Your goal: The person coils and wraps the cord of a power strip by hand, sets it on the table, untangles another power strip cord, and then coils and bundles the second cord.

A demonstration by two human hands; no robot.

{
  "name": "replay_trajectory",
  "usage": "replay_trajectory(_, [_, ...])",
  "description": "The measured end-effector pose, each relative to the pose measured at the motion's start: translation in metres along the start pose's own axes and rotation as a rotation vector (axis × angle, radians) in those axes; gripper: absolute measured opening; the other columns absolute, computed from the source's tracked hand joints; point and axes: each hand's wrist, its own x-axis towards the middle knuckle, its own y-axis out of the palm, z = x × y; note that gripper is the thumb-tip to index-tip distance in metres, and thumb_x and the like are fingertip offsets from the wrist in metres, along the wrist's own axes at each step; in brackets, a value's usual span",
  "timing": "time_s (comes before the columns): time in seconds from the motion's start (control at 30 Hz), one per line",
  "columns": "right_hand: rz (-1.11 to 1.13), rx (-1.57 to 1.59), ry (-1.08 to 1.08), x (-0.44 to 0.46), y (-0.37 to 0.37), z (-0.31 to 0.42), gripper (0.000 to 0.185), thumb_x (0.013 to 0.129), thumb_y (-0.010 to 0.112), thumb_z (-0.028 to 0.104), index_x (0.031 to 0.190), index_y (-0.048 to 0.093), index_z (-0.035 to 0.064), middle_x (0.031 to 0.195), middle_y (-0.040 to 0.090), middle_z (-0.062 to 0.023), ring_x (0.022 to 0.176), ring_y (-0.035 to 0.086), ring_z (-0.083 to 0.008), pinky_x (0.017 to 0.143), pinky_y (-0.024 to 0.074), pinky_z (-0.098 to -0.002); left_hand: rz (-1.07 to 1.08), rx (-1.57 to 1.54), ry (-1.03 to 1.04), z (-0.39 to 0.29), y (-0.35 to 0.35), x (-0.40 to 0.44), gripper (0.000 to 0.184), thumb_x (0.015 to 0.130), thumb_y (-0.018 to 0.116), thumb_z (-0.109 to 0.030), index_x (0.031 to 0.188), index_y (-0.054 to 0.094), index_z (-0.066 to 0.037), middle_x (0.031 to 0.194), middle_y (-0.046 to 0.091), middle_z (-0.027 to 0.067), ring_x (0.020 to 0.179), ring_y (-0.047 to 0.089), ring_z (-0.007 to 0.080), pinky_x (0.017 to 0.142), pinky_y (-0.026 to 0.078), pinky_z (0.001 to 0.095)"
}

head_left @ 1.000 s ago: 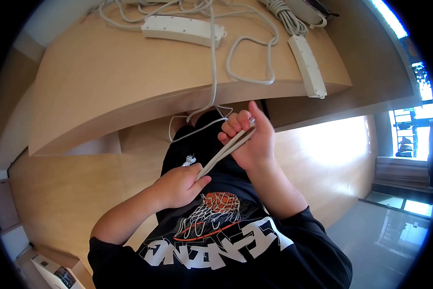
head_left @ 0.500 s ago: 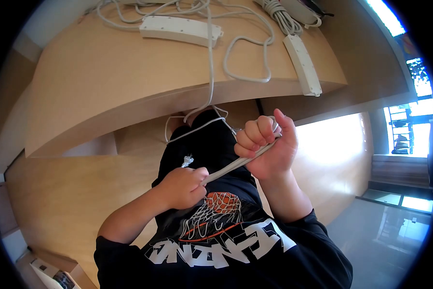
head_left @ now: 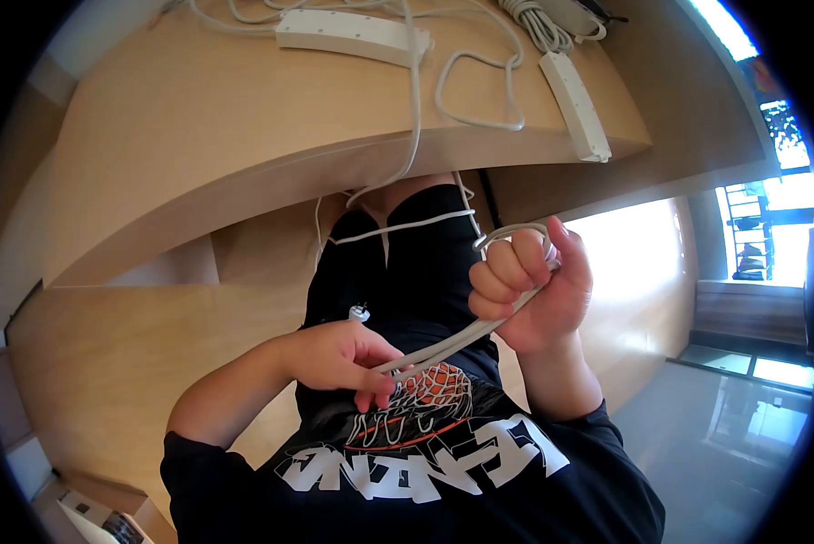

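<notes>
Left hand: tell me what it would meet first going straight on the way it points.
Beyond the cord it holds, the left hand would likely meet the shirt's printed front, though depth is unclear.

PLACE: indoor room, home or office unclear | wood-toned desk (head_left: 244, 118) | tan floor (head_left: 144, 363) | bright window (head_left: 792, 190)

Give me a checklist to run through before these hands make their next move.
1. Right hand closed on the cable: ok.
2. Left hand on the same cable: ok; how firmly, cannot tell.
3. Plug out of any socket: ok.
4. Legs clear of cable: not ok, a strand crosses them.
5. Rightmost power strip fully on the desk: not ok, its end juts past the edge.
</notes>
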Motion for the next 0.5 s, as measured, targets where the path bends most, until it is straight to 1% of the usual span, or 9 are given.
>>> replay_trajectory(0.03, [-0.051, 0.021, -0.014, 0.000, -0.001, -0.002, 0.052, 0.100, 0.034, 0.042, 0.058, 0.031, 0.0109, 0.060, 0.032, -0.0019, 0.058, 0.031, -0.0167, 0.054, 0.0299, -0.0293, -0.026, 0.088, -0.051, -0.007, 0.006, -0.002, 0.029, 0.097, 0.058, -0.020, 0.119, 0.059, -0.001, 0.084, 0.065, 0.0021, 0.061, 0.058, 0.0077, 0.063, 0.049, 0.0227])
replay_trajectory(0.07, [-0.100, 0.042, -0.030, 0.000, -0.003, -0.003, 0.052, 0.100, 0.035, 0.042, 0.058, 0.032, 0.0109, 0.060, 0.033, -0.0020, 0.058, 0.031, -0.0168, 0.054, 0.0300, -0.0294, -0.014, 0.296, -0.036, -0.010, 0.010, -0.005, 0.024, 0.100, 0.051, -0.022, 0.112, 0.057, -0.002, 0.083, 0.065, 0.0071, 0.064, 0.061, 0.0142, 0.064, 0.049, 0.0279])
replay_trajectory(0.13, [-0.181, 0.070, -0.053, 0.005, -0.001, -0.007, 0.054, 0.100, 0.035, 0.044, 0.057, 0.032, 0.0108, 0.060, 0.033, -0.0021, 0.058, 0.032, -0.0170, 0.054, 0.0303, -0.0296, -0.202, 0.634, 0.125, -0.001, 0.022, -0.009, 0.021, 0.101, 0.047, -0.020, 0.112, 0.056, -0.005, 0.079, 0.062, 0.0104, 0.070, 0.061, 0.0248, 0.066, 0.048, 0.0331])
replay_trajectory(0.17, [-0.217, 0.077, -0.058, 0.009, 0.002, -0.010, 0.055, 0.100, 0.035, 0.045, 0.057, 0.032, 0.0108, 0.060, 0.033, -0.0022, 0.058, 0.032, -0.0171, 0.053, 0.0304, -0.0298, -0.219, 0.599, 0.062, 0.002, 0.023, -0.013, 0.020, 0.100, 0.046, -0.020, 0.112, 0.054, -0.006, 0.082, 0.061, 0.0131, 0.076, 0.060, 0.0311, 0.067, 0.047, 0.0370])
replay_trajectory(0.27, [-0.252, 0.032, -0.082, 0.026, 0.006, -0.018, 0.057, 0.099, 0.035, 0.048, 0.056, 0.033, 0.0105, 0.059, 0.033, -0.0026, 0.058, 0.032, -0.0171, 0.053, 0.0303, -0.0300, -0.417, 0.642, 0.258, 0.022, 0.014, -0.020, 0.019, 0.099, 0.049, -0.023, 0.107, 0.055, -0.007, 0.079, 0.061, 0.0129, 0.073, 0.061, 0.0318, 0.064, 0.046, 0.0384])
replay_trajectory(0.3, [-0.250, 0.008, -0.091, 0.032, 0.009, -0.024, 0.058, 0.099, 0.035, 0.049, 0.056, 0.033, 0.0104, 0.059, 0.033, -0.0027, 0.058, 0.033, -0.0171, 0.053, 0.0302, -0.0301, -0.443, 0.692, 0.226, 0.023, 0.010, -0.028, 0.020, 0.097, 0.053, -0.026, 0.103, 0.056, -0.007, 0.075, 0.061, 0.0129, 0.069, 0.061, 0.0335, 0.062, 0.046, 0.0388])
replay_trajectory(0.4, [-0.271, 0.009, -0.134, 0.048, 0.010, -0.037, 0.059, 0.099, 0.035, 0.051, 0.056, 0.034, 0.0104, 0.059, 0.033, -0.0031, 0.058, 0.033, -0.0176, 0.053, 0.0299, -0.0306, -0.592, 0.771, 0.264, 0.029, 0.004, -0.035, 0.031, 0.097, 0.055, -0.033, 0.100, 0.054, -0.003, 0.069, 0.061, 0.0163, 0.067, 0.061, 0.0378, 0.060, 0.047, 0.0432])
replay_trajectory(0.43, [-0.299, 0.011, -0.149, 0.051, 0.011, -0.039, 0.060, 0.098, 0.036, 0.052, 0.055, 0.034, 0.0107, 0.059, 0.033, -0.0034, 0.057, 0.034, -0.0184, 0.053, 0.0292, -0.0310, -0.636, 0.741, 0.288, 0.030, 0.002, -0.036, 0.033, 0.096, 0.057, -0.036, 0.092, 0.054, -0.003, 0.067, 0.061, 0.0154, 0.065, 0.061, 0.0374, 0.058, 0.047, 0.0434])
replay_trajectory(0.5, [-0.349, -0.017, -0.197, 0.056, 0.015, -0.045, 0.060, 0.099, 0.034, 0.053, 0.056, 0.036, 0.0106, 0.059, 0.035, -0.0039, 0.057, 0.035, -0.0189, 0.053, 0.0300, -0.0315, -0.746, 0.741, 0.205, 0.029, 0.000, -0.038, 0.035, 0.096, 0.057, -0.038, 0.088, 0.054, -0.003, 0.067, 0.061, 0.0147, 0.065, 0.061, 0.0369, 0.058, 0.047, 0.0432])
